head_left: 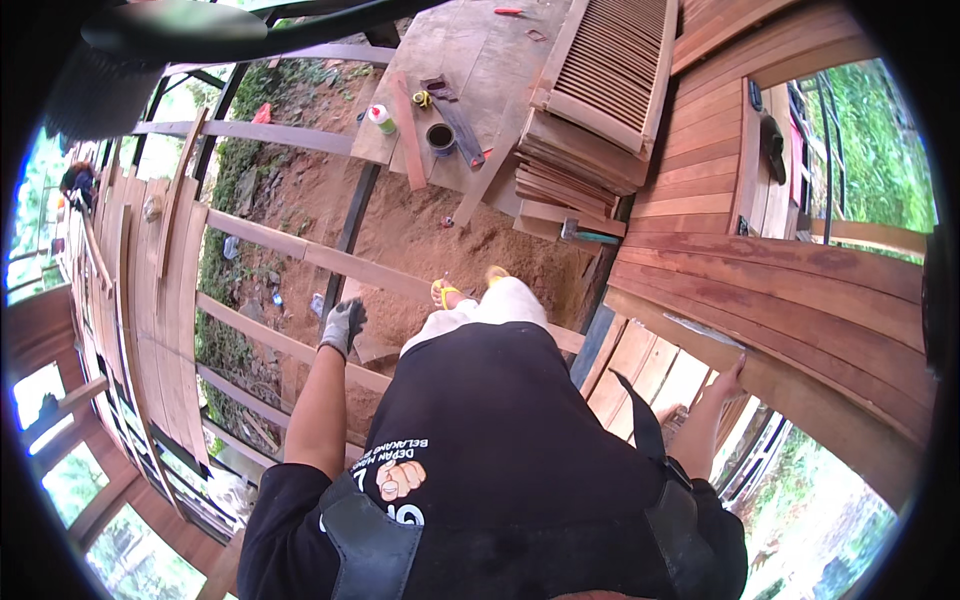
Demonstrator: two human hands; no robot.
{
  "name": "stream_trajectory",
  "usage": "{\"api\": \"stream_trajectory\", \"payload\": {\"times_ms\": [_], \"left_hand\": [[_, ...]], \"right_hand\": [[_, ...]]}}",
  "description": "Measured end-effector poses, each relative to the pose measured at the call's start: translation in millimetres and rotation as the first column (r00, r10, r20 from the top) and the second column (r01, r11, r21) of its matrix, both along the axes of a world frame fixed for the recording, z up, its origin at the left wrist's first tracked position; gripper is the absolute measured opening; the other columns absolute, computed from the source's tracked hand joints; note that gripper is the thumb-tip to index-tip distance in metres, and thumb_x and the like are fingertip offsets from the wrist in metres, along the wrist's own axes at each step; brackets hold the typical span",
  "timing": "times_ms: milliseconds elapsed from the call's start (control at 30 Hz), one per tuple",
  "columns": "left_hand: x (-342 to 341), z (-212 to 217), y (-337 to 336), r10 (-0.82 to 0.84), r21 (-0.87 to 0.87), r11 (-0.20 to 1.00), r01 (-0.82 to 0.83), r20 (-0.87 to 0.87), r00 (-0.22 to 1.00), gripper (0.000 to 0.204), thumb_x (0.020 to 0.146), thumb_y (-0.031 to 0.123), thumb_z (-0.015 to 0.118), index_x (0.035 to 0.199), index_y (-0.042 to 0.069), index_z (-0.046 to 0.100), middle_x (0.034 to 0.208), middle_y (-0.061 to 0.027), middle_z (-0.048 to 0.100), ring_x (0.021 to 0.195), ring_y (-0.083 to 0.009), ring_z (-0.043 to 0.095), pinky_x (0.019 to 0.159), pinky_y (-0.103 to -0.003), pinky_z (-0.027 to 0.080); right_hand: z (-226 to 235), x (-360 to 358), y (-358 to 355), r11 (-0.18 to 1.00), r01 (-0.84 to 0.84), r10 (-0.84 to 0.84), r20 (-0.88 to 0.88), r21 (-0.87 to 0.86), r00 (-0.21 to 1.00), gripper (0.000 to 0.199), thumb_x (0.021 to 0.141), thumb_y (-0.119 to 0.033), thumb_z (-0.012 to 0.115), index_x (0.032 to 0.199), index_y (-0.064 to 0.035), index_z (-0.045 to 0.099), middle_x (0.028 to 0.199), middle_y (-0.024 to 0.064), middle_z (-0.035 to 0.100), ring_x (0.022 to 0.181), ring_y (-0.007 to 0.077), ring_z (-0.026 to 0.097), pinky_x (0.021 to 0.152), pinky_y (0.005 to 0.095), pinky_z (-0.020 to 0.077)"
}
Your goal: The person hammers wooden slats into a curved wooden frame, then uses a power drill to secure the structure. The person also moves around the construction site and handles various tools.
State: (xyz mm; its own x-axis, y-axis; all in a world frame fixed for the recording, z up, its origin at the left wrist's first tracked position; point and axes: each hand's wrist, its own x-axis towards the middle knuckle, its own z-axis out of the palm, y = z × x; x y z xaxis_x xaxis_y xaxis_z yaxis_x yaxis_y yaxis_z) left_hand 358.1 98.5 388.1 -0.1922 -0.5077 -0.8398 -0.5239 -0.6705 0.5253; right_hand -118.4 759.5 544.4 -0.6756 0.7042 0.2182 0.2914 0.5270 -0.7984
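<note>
My left hand (343, 326) wears a grey work glove and hangs over the open floor joists (290, 347), with nothing visible in it and its fingers loosely apart. On the other side, my bare right hand (726, 383) touches the lower edge of a long wooden beam (790, 400) below the plank wall. One finger stretches up along that edge; the other fingers show only partly. My feet, in yellow sandals (448, 294), stand ahead of me near the joists and sawdust-covered ground (400, 235).
Ahead is a plywood worktable (470, 50) with a glue bottle (381, 119), a dark cup (440, 138), a tape measure (422, 99) and a handsaw (458, 130). A stack of slatted wooden panels (590, 110) stands right of it. Far left, another person (78, 185) is beside planks.
</note>
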Motion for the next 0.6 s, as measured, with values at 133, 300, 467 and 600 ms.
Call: {"api": "stream_trajectory", "payload": {"times_ms": [133,300,467,600], "left_hand": [[49,-34,-24,-0.029,0.082,0.996,0.017,0.143,0.989,0.022,0.094,0.034,0.068,0.108,0.018,0.066,0.090,-0.0027,0.070,0.071,-0.0181,0.068,0.054,-0.034,0.049],[64,-52,-8,0.051,0.071,0.996,-0.049,-0.019,0.999,0.021,0.093,0.033,0.069,0.108,0.018,0.066,0.090,-0.0025,0.070,0.072,-0.0203,0.067,0.053,-0.034,0.047],[60,-27,8,-0.051,0.113,0.992,0.047,0.035,0.998,0.023,0.094,0.037,0.069,0.107,0.017,0.068,0.090,-0.0007,0.071,0.073,-0.0178,0.068,0.058,-0.032,0.048],[68,-29,1,-0.067,0.129,0.990,0.055,0.095,0.993,0.025,0.094,0.035,0.069,0.113,0.020,0.066,0.093,-0.0001,0.071,0.079,-0.0190,0.069,0.065,-0.036,0.051]], "right_hand": [[2,0,-16,0.997,-0.032,0.031,-0.015,-0.065,0.999,0.069,0.087,-0.033,0.080,0.129,0.0142,0.052,0.126,0.0249,0.064,0.104,0.0352,0.067,0.089,0.0438,0.0576],[-20,-3,20,0.990,-0.005,0.004,0.005,0.139,1.000,0.078,0.083,-0.040,0.083,0.128,0.0142,0.050,0.125,0.0259,0.064,0.109,0.0352,0.066,0.089,0.0417,0.0578],[-6,0,4,0.982,0.018,-0.038,0.105,0.186,0.994,0.079,0.082,-0.037,0.084,0.126,0.0174,0.048,0.124,0.0293,0.063,0.106,0.0371,0.067,0.086,0.0453,0.0583],[-17,-5,19,0.998,-0.038,0.038,-0.004,-0.046,0.999,0.080,0.080,-0.040,0.086,0.123,0.0171,0.050,0.119,0.0286,0.065,0.101,0.0354,0.069,0.077,0.0429,0.0613]]}}
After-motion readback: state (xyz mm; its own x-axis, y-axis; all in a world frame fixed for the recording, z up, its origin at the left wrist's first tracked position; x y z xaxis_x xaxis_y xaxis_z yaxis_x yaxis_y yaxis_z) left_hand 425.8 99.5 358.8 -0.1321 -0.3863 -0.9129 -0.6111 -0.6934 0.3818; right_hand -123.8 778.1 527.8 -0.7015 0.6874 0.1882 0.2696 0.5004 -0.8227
